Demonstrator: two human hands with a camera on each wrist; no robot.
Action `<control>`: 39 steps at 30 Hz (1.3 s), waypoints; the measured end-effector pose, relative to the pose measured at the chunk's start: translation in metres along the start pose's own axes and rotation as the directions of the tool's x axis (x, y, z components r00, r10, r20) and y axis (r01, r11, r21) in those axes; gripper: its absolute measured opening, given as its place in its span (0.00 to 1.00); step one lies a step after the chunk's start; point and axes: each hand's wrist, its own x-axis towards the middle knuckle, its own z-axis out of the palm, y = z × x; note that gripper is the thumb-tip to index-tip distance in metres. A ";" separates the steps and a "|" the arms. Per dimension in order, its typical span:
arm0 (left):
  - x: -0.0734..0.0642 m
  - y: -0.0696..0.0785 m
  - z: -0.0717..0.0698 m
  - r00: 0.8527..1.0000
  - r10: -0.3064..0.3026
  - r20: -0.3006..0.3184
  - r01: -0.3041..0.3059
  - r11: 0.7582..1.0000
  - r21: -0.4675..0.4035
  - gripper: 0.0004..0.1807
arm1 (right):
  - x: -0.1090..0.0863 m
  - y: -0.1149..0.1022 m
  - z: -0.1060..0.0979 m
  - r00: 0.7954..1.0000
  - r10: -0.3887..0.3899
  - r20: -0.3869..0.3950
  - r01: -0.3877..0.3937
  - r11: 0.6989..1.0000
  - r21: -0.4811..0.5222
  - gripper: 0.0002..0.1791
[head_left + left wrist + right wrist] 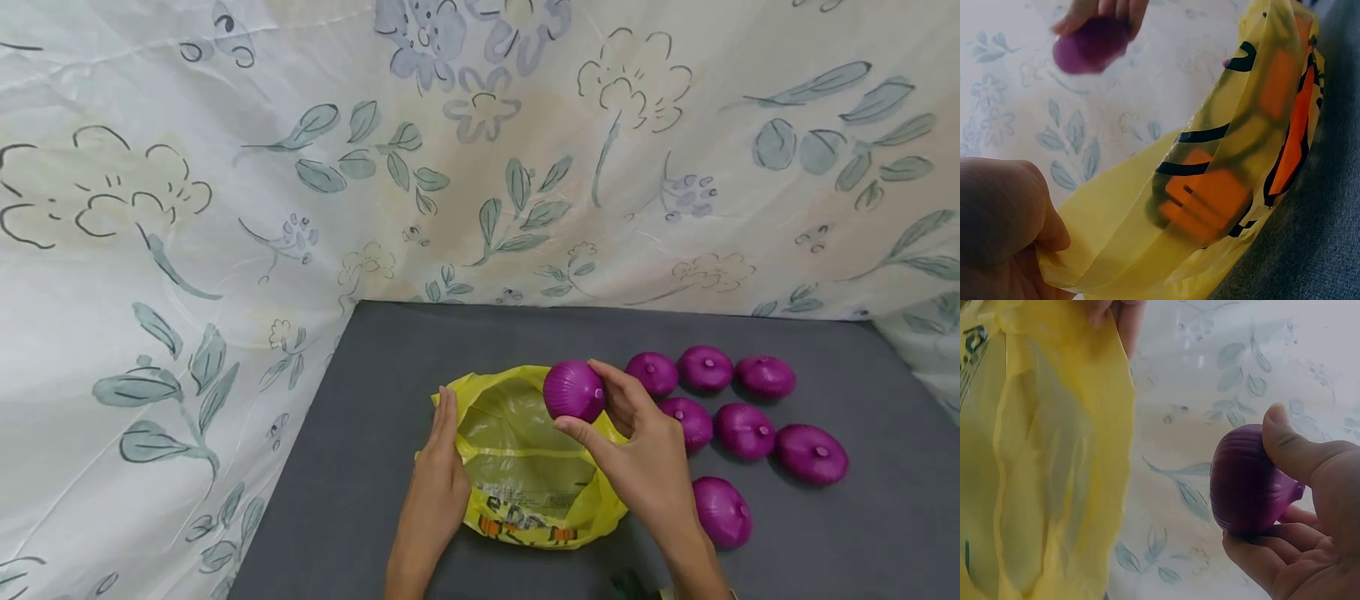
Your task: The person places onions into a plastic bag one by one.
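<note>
A purple onion [573, 392] with a ribbed, shiny skin is held between the thumb and fingers of my right hand [645, 450], above the right part of a yellow plastic bag's mouth. The bag [517, 454] stands with its mouth wide, and no onion shows inside it. At the bag's left rim my left hand [442, 483] holds the plastic, its thumb and fingers closing on the edge in the left wrist view. From the right wrist view, the held onion [1244, 481] is apart from the bag, its pointed end towards the palm.
Several more purple onions [744, 431] lie in loose rows to the right of the bag, the nearest one [722, 512] close to my right wrist. All rest on a dark grey tabletop [330, 467]. Flower-printed cloth [480, 200] hangs behind and on both sides.
</note>
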 end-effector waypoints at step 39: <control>0.001 0.002 0.007 1.000 0.003 -0.021 -0.002 1.000 0.026 0.43 | 0.024 0.032 0.112 0.948 0.049 0.316 -0.064 0.997 0.037 0.38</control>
